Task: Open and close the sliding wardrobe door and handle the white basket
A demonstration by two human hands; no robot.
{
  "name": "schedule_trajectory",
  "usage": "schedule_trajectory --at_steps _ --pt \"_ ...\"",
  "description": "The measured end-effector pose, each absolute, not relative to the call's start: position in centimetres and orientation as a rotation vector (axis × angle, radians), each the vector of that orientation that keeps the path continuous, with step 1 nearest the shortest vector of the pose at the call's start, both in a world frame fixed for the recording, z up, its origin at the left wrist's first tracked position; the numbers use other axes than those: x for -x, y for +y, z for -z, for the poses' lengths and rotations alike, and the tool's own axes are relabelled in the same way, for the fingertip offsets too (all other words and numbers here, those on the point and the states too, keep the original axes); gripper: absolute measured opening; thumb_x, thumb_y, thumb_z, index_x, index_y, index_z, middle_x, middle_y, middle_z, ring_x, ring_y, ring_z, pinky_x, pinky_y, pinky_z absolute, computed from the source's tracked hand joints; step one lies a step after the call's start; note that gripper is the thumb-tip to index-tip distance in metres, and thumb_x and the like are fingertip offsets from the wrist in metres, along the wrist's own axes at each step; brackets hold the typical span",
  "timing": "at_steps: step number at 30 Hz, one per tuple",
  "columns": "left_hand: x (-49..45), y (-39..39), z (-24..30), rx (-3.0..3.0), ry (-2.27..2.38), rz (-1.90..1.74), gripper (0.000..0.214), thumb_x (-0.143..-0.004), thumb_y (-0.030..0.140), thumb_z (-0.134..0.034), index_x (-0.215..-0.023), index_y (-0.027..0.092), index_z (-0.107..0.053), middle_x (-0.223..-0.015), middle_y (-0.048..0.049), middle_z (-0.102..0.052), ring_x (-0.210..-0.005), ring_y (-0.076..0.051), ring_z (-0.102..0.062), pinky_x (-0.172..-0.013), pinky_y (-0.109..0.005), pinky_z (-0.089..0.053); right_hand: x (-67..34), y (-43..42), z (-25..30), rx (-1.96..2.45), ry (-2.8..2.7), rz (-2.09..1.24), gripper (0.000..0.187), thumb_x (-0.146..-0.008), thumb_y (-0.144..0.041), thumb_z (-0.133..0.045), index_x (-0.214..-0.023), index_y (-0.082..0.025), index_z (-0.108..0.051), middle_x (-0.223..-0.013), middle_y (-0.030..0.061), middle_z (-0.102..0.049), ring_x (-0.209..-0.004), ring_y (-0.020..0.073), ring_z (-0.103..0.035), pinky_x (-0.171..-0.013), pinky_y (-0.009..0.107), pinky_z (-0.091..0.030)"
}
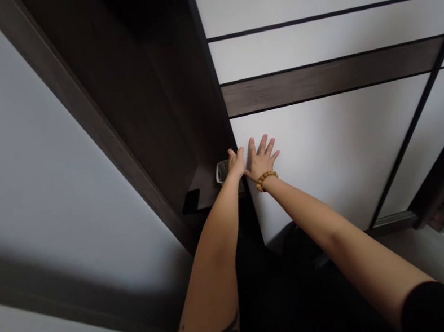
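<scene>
A white sliding wardrobe door [322, 148] with dark trim stands in front of me. My right hand [261, 160] lies flat on its lower white panel near the left edge, fingers spread, with a beaded bracelet [266, 180] at the wrist. Against the door's dark vertical edge rests my left hand [237, 163], its thumb and fingers apart; part of it is hard to make out. Just behind that hand a white perforated basket [221, 172] shows partly inside the wardrobe.
Left of the door, the dark wardrobe interior [139, 89] is exposed. A black phone-like object [191, 200] lies on the low shelf [205, 189]. Another pale panel [53, 161] with a brown frame stands at left. The floor [417, 251] shows at lower right.
</scene>
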State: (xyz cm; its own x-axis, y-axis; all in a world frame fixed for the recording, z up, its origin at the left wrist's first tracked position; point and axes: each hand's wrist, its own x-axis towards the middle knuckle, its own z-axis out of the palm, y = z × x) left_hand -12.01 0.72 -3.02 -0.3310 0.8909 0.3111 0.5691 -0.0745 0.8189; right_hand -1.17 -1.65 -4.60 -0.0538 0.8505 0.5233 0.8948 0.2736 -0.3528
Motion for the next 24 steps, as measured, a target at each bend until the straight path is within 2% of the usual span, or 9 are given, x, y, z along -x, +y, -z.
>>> schedule_trajectory --at_steps 5,8,10,12,14,16,18,21,24 --pt "12.3 -1.9 6.6 -1.608 1.787 -1.229 0.067 -0.105 0.046 -0.043 -0.163 0.013 -0.040 -0.168 -0.0130 -0.043 -0.158 -0.024 -0.038 -0.128 -0.034 -0.031 0.9 -0.8 5.6 1.569 -1.837 0.145 0.126 -0.079 -0.066 -0.074 -0.172 -0.017 -0.005 -0.174 0.0322 0.013 -0.158 0.0572 0.009 -0.113 0.086 -0.013" --pt "11.8 -4.9 10.5 -1.566 1.829 -1.174 0.068 -0.107 0.042 -0.035 -0.168 0.012 -0.029 -0.172 -0.0146 -0.037 -0.161 -0.024 -0.032 -0.129 -0.037 -0.029 1.2 -0.5 6.5 1.569 -1.787 0.171 0.133 -0.076 -0.067 -0.075 -0.171 -0.014 0.000 -0.172 0.0334 0.018 -0.156 0.0591 0.012 -0.112 0.088 -0.014" --pt "11.2 -7.4 13.4 -1.536 1.858 -1.114 0.068 -0.107 0.038 -0.027 -0.169 0.010 -0.021 -0.171 -0.0176 -0.039 -0.158 -0.025 -0.038 -0.127 -0.039 -0.034 1.6 -0.4 7.0 1.569 -1.744 0.176 0.135 -0.074 -0.067 -0.075 -0.171 -0.013 0.002 -0.171 0.0337 0.019 -0.156 0.0599 0.013 -0.111 0.088 -0.015" --pt "10.5 -10.3 16.1 -1.565 1.835 -1.005 0.066 -0.105 0.037 -0.033 -0.166 0.012 -0.031 -0.165 -0.0175 -0.048 -0.152 -0.025 -0.047 -0.124 -0.039 -0.039 1.8 -0.2 7.5 1.559 -1.707 0.182 0.135 -0.073 -0.066 -0.074 -0.171 -0.014 0.003 -0.171 0.0332 0.021 -0.155 0.0603 0.014 -0.110 0.089 -0.015" --pt "9.9 -13.5 18.3 -1.650 1.763 -0.859 0.064 -0.097 0.038 -0.049 -0.157 0.015 -0.049 -0.157 -0.0157 -0.057 -0.147 -0.027 -0.053 -0.123 -0.038 -0.041 1.7 -0.1 7.9 1.551 -1.681 0.194 0.135 -0.073 -0.067 -0.073 -0.170 -0.015 0.005 -0.171 0.0318 0.024 -0.155 0.0603 0.015 -0.109 0.089 -0.015" --pt "9.6 -16.7 20.0 -1.741 1.662 -0.719 0.065 -0.086 0.042 -0.066 -0.147 0.018 -0.061 -0.151 -0.0136 -0.063 -0.143 -0.030 -0.057 -0.121 -0.038 -0.044 1.1 0.1 8.1 1.559 -1.673 0.212 0.135 -0.074 -0.068 -0.072 -0.170 -0.017 0.008 -0.171 0.0297 0.027 -0.155 0.0593 0.016 -0.109 0.089 -0.016" --pt "9.4 -19.6 21.2 -1.843 1.558 -0.532 0.071 -0.077 0.051 -0.076 -0.142 0.023 -0.067 -0.147 -0.0116 -0.067 -0.140 -0.035 -0.059 -0.119 -0.045 -0.046 0.3 0.4 8.2 1.591 -1.671 0.222 0.136 -0.075 -0.067 -0.073 -0.170 -0.018 0.010 -0.171 0.0289 0.028 -0.156 0.0579 0.016 -0.109 0.089 -0.017" --pt "9.4 -22.6 22.3 -1.981 1.414 -0.127 0.091 -0.073 0.075 -0.073 -0.150 0.029 -0.060 -0.150 -0.0130 -0.064 -0.140 -0.044 -0.058 -0.116 -0.057 -0.046 -1.2 1.1 8.2 1.633 -1.671 0.227 0.135 -0.078 -0.064 -0.076 -0.170 -0.017 0.010 -0.170 0.0303 0.027 -0.156 0.0567 0.015 -0.110 0.088 -0.019" --pt "9.6 -24.0 23.2 -2.014 1.381 0.051 0.111 -0.067 0.086 -0.070 -0.160 0.029 -0.048 -0.155 -0.0166 -0.059 -0.141 -0.046 -0.056 -0.115 -0.060 -0.046 -2.2 2.0 8.4 1.649 -1.656 0.236 0.135 -0.079 -0.060 -0.079 -0.170 -0.018 0.010 -0.170 0.0309 0.026 -0.156 0.0568 0.014 -0.109 0.088 -0.020"
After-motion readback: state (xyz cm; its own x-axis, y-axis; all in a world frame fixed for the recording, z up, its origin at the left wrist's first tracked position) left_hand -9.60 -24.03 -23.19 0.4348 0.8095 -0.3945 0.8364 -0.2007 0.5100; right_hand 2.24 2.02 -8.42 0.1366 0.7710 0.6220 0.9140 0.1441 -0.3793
